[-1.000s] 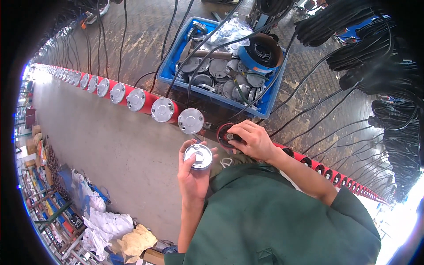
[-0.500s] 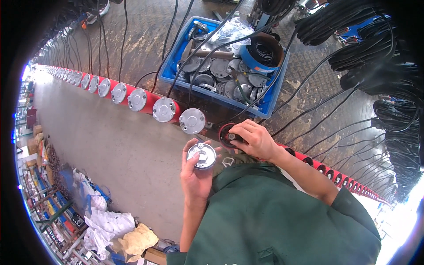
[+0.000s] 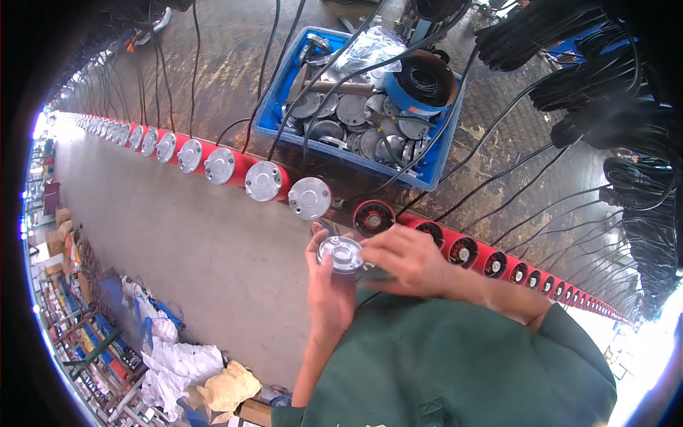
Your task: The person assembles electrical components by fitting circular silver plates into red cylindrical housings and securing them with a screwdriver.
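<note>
My left hand (image 3: 331, 302) is closed around a round silver metal end cap (image 3: 341, 253), its thumb resting against the near side. Right beside the cap is my right hand (image 3: 409, 260), blurred by motion, so its fingertips and whatever may be in them do not show clearly. Just beyond the hands stands an uncapped red motor housing (image 3: 385, 207), its dark inside and central shaft visible. To its left, a capped housing shows a silver cover (image 3: 310, 198) with small holes.
A long row of red housings runs across, with silver covers (image 3: 263, 181) on the left and exposed insides (image 3: 463, 252) on the right. Behind it a blue crate (image 3: 265, 122) holds metal caps, a hammer and a tape roll (image 3: 427, 82). Black cables (image 3: 491, 174) trail toward coiled bundles (image 3: 569, 92).
My right hand has left the uncapped housing's shaft and come back toward the cap. My left hand has shifted slightly right, with the cap tilted.
</note>
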`<state>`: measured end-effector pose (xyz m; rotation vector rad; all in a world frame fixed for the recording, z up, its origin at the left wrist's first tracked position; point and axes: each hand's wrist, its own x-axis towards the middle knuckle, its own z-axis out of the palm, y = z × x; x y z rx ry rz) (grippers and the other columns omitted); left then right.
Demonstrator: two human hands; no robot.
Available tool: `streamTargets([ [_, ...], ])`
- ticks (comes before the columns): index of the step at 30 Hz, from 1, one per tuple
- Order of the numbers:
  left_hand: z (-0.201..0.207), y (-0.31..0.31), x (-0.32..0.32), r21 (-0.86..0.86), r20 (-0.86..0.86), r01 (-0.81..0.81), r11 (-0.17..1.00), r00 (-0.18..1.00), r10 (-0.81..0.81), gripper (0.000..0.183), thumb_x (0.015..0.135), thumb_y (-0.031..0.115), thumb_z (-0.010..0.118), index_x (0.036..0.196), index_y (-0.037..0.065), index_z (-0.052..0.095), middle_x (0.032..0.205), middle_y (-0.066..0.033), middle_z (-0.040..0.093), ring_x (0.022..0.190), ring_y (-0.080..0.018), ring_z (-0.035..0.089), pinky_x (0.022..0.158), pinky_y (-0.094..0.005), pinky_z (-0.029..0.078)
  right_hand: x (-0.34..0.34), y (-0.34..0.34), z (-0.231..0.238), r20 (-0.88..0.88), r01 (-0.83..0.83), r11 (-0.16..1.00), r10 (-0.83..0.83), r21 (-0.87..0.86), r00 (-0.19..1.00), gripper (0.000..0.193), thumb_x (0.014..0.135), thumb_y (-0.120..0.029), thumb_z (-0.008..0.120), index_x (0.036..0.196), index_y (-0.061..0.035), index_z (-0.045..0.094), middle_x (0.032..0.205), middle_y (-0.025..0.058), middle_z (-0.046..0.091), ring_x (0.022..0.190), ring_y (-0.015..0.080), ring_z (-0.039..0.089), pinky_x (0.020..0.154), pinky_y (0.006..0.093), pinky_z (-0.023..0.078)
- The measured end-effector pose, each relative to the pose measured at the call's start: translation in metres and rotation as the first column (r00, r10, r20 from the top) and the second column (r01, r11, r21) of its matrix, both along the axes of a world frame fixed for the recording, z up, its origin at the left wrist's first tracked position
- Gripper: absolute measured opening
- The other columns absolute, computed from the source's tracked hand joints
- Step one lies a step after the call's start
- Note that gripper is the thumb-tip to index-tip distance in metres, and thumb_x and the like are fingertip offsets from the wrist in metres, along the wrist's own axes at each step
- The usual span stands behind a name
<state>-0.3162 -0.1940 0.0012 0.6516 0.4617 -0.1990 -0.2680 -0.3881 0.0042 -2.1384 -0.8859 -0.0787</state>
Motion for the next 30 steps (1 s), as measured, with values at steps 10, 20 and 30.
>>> streamTargets([
  [10, 0.001, -0.003, -0.018, 0.430, -0.122, 0.441, 0.788, 0.893, -0.433, 0.056, 0.109, 0.006, 0.056, 0.159, -0.001, 0.035, 0.131, -0.0176, 0.063, 0.113, -0.0233, 0.069, 0.097, -0.0400, 0.058, -0.010, -0.036, 0.024, -0.502, 0.273, 0.957, -0.282, -0.094, 0.817, 0.029, 0.086, -0.010, 0.088, 0.112, -0.0022, 0.076, 0.093, 0.0098, 0.076, 0.078, 0.0199, 0.076, 0.070, 0.0333, 0.061],
  [20, -0.036, -0.001, 0.011, 0.906, -0.079, 0.273, 0.322, 0.859, -0.505, 0.042, 0.098, 0.004, 0.068, 0.140, 0.000, 0.065, 0.094, -0.0117, 0.072, 0.076, -0.0232, 0.067, 0.075, -0.0359, 0.056, -0.001, -0.093, 0.014, -0.858, 0.616, 0.784, -0.366, -0.075, 0.361, 0.026, 0.102, -0.013, 0.077, 0.122, 0.0017, 0.071, 0.099, 0.0005, 0.075, 0.085, 0.0049, 0.066, 0.072, 0.0242, 0.053],
  [30, -0.045, -0.003, 0.018, 0.918, -0.089, 0.260, 0.301, 0.872, -0.482, 0.041, 0.096, 0.003, 0.070, 0.137, 0.005, 0.065, 0.086, -0.0091, 0.069, 0.072, -0.0200, 0.065, 0.072, -0.0351, 0.054, 0.005, -0.073, -0.004, -0.855, 0.620, 0.784, -0.328, -0.011, 0.401, 0.029, 0.100, -0.017, 0.079, 0.119, 0.0041, 0.072, 0.098, 0.0027, 0.076, 0.086, 0.0064, 0.068, 0.076, 0.0262, 0.056],
])
